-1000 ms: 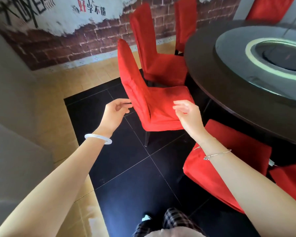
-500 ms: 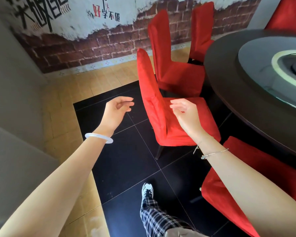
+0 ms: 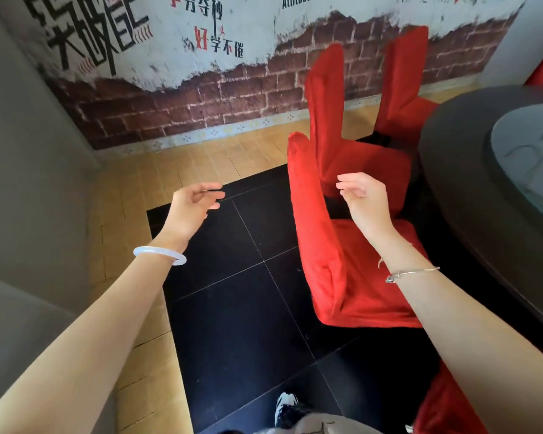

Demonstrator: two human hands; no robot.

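Observation:
A chair in a red fabric cover point(image 3: 333, 255) stands on the black floor tiles, its back towards me and its seat facing the round table. My left hand point(image 3: 192, 211) is raised left of the chair back with its fingers loosely curled, holding nothing. My right hand point(image 3: 364, 198) hovers over the chair's seat, just right of the chair back, fingers relaxed and empty. Neither hand touches the chair. A white bangle sits on my left wrist and a thin chain on my right.
A dark round table point(image 3: 470, 214) with a glass turntable point(image 3: 530, 164) fills the right side. Two more red-covered chairs point(image 3: 329, 120) stand behind the near one, and another red chair point(image 3: 439, 405) is at bottom right. A brick-pattern wall point(image 3: 201, 98) runs along the back. My shoe point(image 3: 284, 402) is on the black tiles.
I have stepped forward, so the near chair is closer and lower in view. Both hands have stayed raised on either side of the chair back, empty.

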